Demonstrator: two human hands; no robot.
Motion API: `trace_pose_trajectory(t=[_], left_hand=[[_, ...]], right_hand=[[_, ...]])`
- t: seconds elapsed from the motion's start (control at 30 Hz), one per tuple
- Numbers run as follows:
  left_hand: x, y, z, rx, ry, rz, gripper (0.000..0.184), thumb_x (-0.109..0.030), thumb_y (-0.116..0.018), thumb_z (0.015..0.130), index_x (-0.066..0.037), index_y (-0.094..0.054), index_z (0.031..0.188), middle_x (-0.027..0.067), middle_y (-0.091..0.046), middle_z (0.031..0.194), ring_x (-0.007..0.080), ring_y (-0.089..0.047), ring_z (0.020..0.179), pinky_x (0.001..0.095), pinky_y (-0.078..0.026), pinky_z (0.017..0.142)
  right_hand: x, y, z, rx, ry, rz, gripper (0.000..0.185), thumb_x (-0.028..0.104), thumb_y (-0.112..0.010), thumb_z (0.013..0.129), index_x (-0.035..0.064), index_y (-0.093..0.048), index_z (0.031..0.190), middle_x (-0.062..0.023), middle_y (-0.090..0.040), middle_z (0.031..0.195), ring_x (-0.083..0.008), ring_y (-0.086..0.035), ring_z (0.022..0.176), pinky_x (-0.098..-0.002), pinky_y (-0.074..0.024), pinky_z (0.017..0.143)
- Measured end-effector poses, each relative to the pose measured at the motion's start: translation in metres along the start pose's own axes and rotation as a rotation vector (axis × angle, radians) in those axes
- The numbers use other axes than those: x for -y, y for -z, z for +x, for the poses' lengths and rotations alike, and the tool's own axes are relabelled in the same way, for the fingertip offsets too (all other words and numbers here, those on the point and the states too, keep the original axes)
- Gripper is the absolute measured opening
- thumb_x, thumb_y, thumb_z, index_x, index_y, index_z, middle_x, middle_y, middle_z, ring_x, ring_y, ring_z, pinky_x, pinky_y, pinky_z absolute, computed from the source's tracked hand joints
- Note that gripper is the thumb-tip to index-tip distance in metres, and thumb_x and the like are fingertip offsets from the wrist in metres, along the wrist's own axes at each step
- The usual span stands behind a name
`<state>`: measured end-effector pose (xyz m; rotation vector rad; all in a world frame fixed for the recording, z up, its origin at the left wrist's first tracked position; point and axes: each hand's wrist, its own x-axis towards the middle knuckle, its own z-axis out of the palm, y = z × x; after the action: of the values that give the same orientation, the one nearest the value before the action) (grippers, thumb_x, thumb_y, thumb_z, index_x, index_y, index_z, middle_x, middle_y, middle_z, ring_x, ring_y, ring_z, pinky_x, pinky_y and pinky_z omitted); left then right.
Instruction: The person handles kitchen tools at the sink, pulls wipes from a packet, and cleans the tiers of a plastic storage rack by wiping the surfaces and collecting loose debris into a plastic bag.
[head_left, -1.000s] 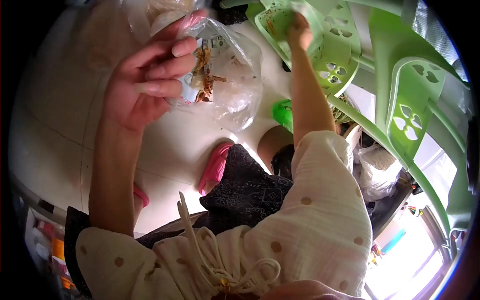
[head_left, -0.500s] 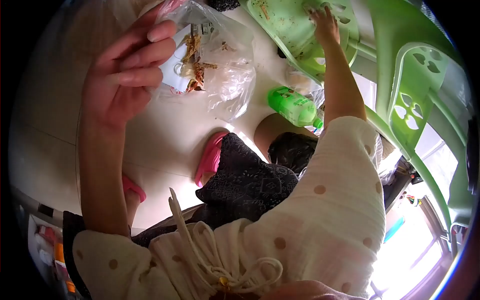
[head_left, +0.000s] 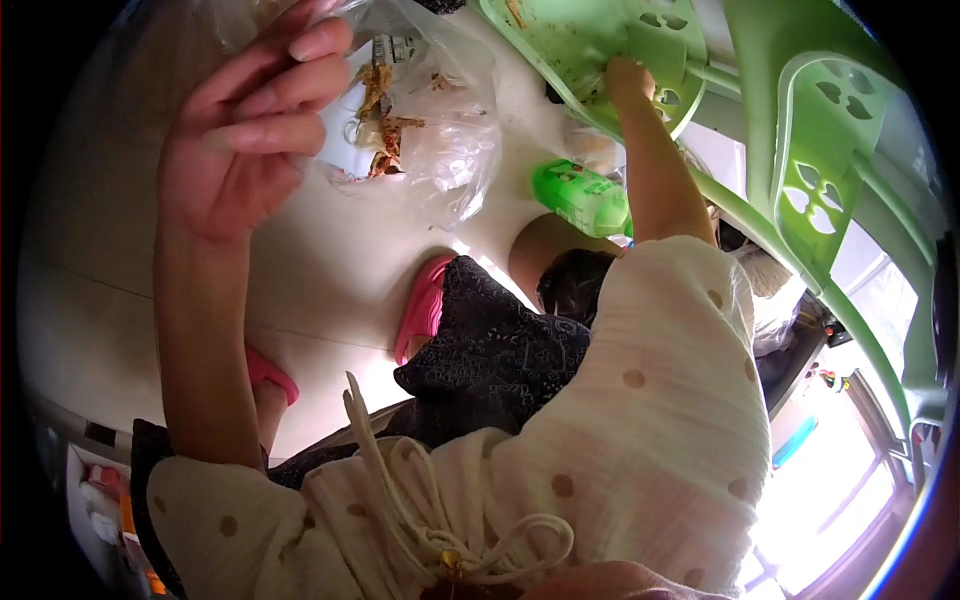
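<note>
My left hand (head_left: 262, 130) is raised at the upper left with its fingers curled in, at the edge of a clear plastic bag (head_left: 455, 130). Its fingertips at the top are partly cut off, but they appear to pinch the bag's rim. Inside the bag are brown and reddish scraps (head_left: 384, 125) and a white piece with printing. My right hand (head_left: 630, 80) is closed and pressed down on a light green plastic shelf tray (head_left: 560, 50) with dark specks on it. What these fingers hold, if anything, is hidden from view.
A green-labelled bottle (head_left: 580, 198) lies on its side below the tray. To the right stands a green plastic frame (head_left: 770, 150) with petal-shaped cutouts. Pink slippers (head_left: 425, 308) rest on the pale floor near a black bag (head_left: 575, 285).
My right hand has moved down and slightly left across the tray, its fingers now folded under. A greyish-white scrap at its fingertips is now out of sight. My left hand stays nearly still.
</note>
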<state>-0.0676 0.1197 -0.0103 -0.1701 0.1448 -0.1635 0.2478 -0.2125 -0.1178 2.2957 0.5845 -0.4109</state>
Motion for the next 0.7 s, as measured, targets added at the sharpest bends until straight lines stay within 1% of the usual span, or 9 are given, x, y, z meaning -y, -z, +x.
trace_pose_trajectory(t=[0.03, 0.13, 0.17, 0.27, 0.37, 0.47, 0.57, 0.67, 0.7], left_hand=[[0.000, -0.001, -0.001, 0.010, -0.001, 0.000, 0.035, -0.002, -0.024, 0.088, 0.010, -0.026, 0.121, 0.0074, -0.033, 0.084, 0.0081, -0.033, 0.056, 0.0180, -0.042, 0.042], [0.001, -0.004, -0.003, 0.028, -0.003, 0.026, 0.036, -0.002, -0.023, 0.089, 0.010, -0.024, 0.122, 0.0070, -0.033, 0.084, 0.0083, -0.033, 0.057, 0.0179, -0.042, 0.043], [0.003, -0.004, -0.003, 0.035, 0.000, 0.038, 0.036, -0.002, -0.022, 0.089, 0.009, -0.023, 0.123, 0.0069, -0.033, 0.084, 0.0083, -0.033, 0.057, 0.0179, -0.042, 0.043], [0.002, -0.006, -0.001, 0.034, 0.031, 0.088, 0.038, -0.002, -0.023, 0.089, 0.008, -0.021, 0.125, 0.0063, -0.032, 0.084, 0.0081, -0.032, 0.058, 0.0177, -0.042, 0.044], [0.013, -0.012, 0.007, 0.054, -0.011, -0.040, 0.023, -0.002, -0.034, 0.084, 0.003, -0.041, 0.105, 0.0062, -0.045, 0.078, 0.0062, -0.044, 0.060, 0.0159, -0.046, 0.047], [0.006, -0.003, 0.000, 0.036, -0.014, 0.051, 0.039, -0.002, -0.023, 0.088, 0.007, -0.020, 0.126, 0.0060, -0.032, 0.084, 0.0081, -0.032, 0.059, 0.0176, -0.043, 0.046], [0.006, -0.002, 0.005, 0.055, 0.009, 0.044, 0.042, -0.001, -0.025, 0.087, 0.006, -0.016, 0.128, 0.0061, -0.032, 0.084, 0.0079, -0.032, 0.059, 0.0172, -0.043, 0.046], [0.012, -0.011, 0.010, 0.044, 0.002, 0.050, 0.046, 0.001, -0.026, 0.086, 0.004, -0.012, 0.129, 0.0062, -0.032, 0.084, 0.0076, -0.032, 0.058, 0.0163, -0.044, 0.045], [0.013, -0.011, 0.011, 0.048, 0.002, 0.039, 0.046, 0.002, -0.027, 0.086, 0.004, -0.012, 0.130, 0.0062, -0.032, 0.083, 0.0075, -0.032, 0.058, 0.0160, -0.044, 0.044]], right_hand=[[0.001, -0.006, 0.003, 0.007, 0.002, 0.050, 0.022, 0.011, -0.044, 0.076, 0.0031, -0.061, 0.088, -0.0174, -0.060, 0.091, -0.0315, -0.059, 0.084, -0.0413, -0.0485, 0.069], [0.015, -0.005, -0.006, 0.122, 0.170, -0.005, 0.021, 0.011, -0.047, 0.073, 0.0022, -0.062, 0.085, -0.0178, -0.060, 0.089, -0.0316, -0.059, 0.085, -0.0409, -0.0481, 0.070], [0.021, -0.002, -0.006, 0.277, 0.119, 0.005, 0.024, 0.015, -0.052, 0.074, 0.0064, -0.060, 0.095, -0.0148, -0.057, 0.103, -0.0283, -0.055, 0.095, -0.0416, -0.0462, 0.076], [0.047, 0.019, -0.018, 0.310, 0.184, 0.051, 0.028, 0.014, -0.053, 0.070, 0.0059, -0.059, 0.097, -0.0153, -0.056, 0.104, -0.0288, -0.055, 0.095, -0.0392, -0.0461, 0.076], [0.052, 0.025, -0.020, 0.234, 0.123, 0.182, 0.024, 0.010, -0.053, 0.067, 0.0050, -0.062, 0.088, -0.0152, -0.060, 0.092, -0.0279, -0.059, 0.085, -0.0362, -0.0479, 0.072], [0.041, 0.013, 0.001, 0.328, 0.170, 0.444, 0.017, 0.008, -0.052, 0.064, 0.0040, -0.064, 0.075, -0.0142, -0.063, 0.075, -0.0268, -0.062, 0.070, -0.0348, -0.0490, 0.066], [0.047, 0.029, -0.001, 0.212, 0.315, 0.496, 0.012, 0.008, -0.053, 0.063, 0.0041, -0.064, 0.064, -0.0128, -0.061, 0.063, -0.0267, -0.061, 0.058, -0.0350, -0.0493, 0.064], [0.062, 0.054, 0.007, 0.363, 0.339, 0.426, 0.031, 0.007, -0.055, 0.066, -0.0008, -0.057, 0.096, -0.0148, -0.061, 0.080, -0.0225, -0.061, 0.068, -0.0337, -0.0484, 0.059], [0.066, 0.043, 0.016, 0.296, 0.320, 0.625, 0.031, 0.009, -0.056, 0.067, 0.0005, -0.057, 0.097, -0.0142, -0.061, 0.080, -0.0211, -0.060, 0.068, -0.0330, -0.0483, 0.059]])
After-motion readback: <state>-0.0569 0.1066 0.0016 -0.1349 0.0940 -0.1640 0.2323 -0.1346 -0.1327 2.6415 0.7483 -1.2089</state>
